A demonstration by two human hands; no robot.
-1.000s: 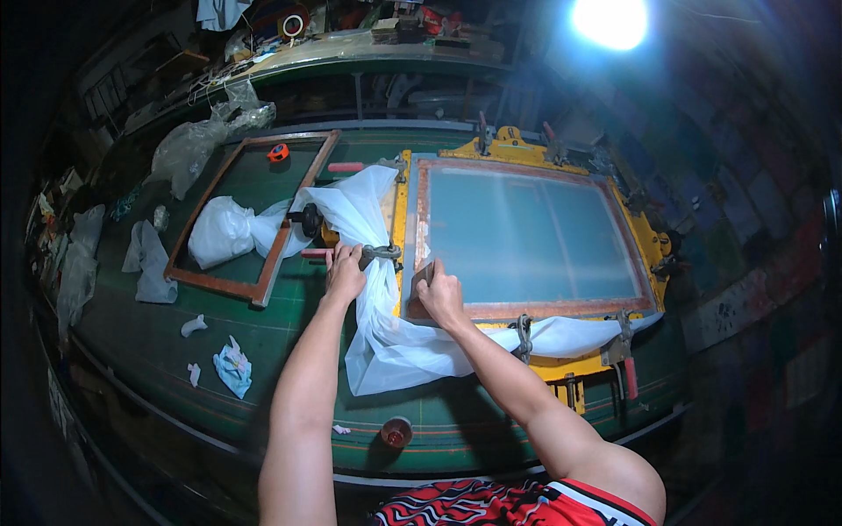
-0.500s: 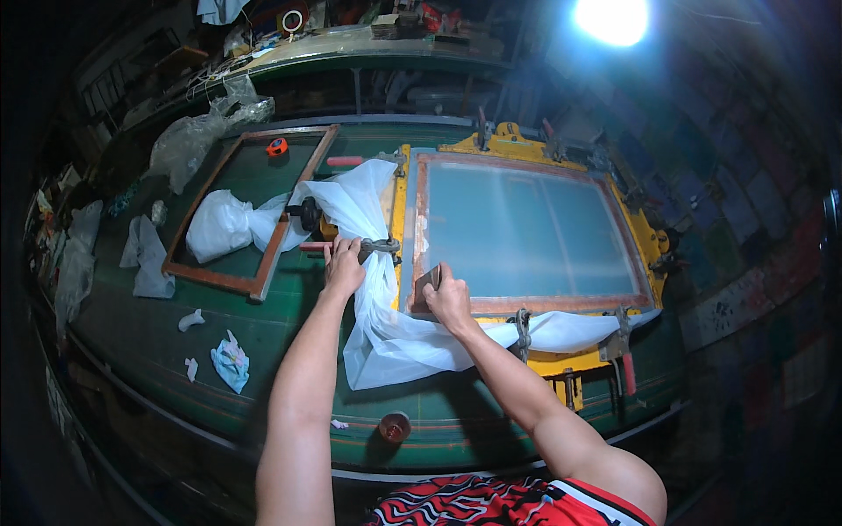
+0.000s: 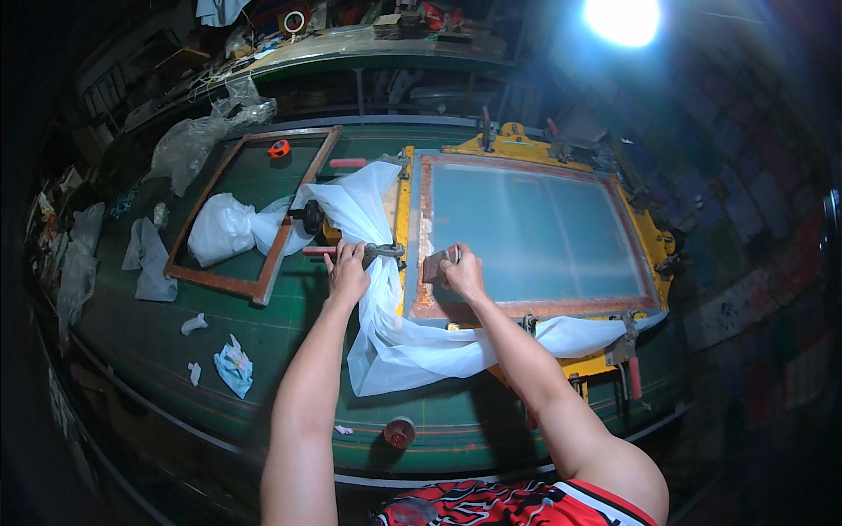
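My right hand (image 3: 466, 274) grips a small flat brown scraper (image 3: 435, 266). The scraper lies against the left side of a brown wooden frame (image 3: 424, 210), near its lower left corner. Pale translucent mesh (image 3: 526, 232) is stretched across this frame. My left hand (image 3: 348, 273) rests with fingers extended on a toggle clamp (image 3: 383, 252) with a red handle, at the left edge of the yellow metal holder (image 3: 405, 197). White translucent sheeting (image 3: 377, 346) is bunched under the clamp and runs along the frame's near side, where my right forearm passes over it.
An open wooden frame (image 3: 260, 289) lies to the left, with an orange tape measure (image 3: 279, 149) and a white plastic bundle (image 3: 221, 230) by it. A small cup (image 3: 400, 432) stands near the front edge. Crumpled blue-white tissue (image 3: 233, 366) lies on the green table (image 3: 289, 351).
My right hand has moved the scraper up along the frame's left side, away from the lower corner. My left hand stays at the clamp. The whole view has shifted slightly.
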